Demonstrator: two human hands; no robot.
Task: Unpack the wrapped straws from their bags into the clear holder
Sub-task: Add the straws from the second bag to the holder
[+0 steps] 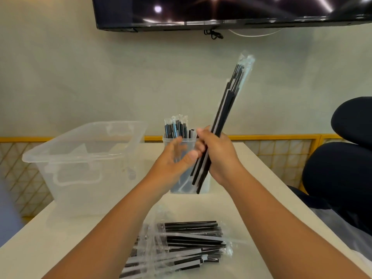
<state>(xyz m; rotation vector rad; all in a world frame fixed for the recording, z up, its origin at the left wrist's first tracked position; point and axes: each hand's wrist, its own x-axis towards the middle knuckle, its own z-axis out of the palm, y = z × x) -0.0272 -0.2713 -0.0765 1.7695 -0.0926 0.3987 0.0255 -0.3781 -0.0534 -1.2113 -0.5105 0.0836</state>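
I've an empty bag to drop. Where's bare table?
Bare table near-left, between bin and pile; also right of the holder, toward the edge. Crowded: the centre, where left hand and right hand with its straws front the holder.

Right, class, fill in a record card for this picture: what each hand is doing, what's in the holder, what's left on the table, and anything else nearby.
right hand: grips a bundle of wrapped straws, raised and tilted, lower ends in front of the holder
left hand: open, blurred, beside the bundle
clear holder: upright on the table, already has standing straws
pile of wrapped straws: lying flat at the near edge
clear bin: to the left of the holder
screen: on the wall
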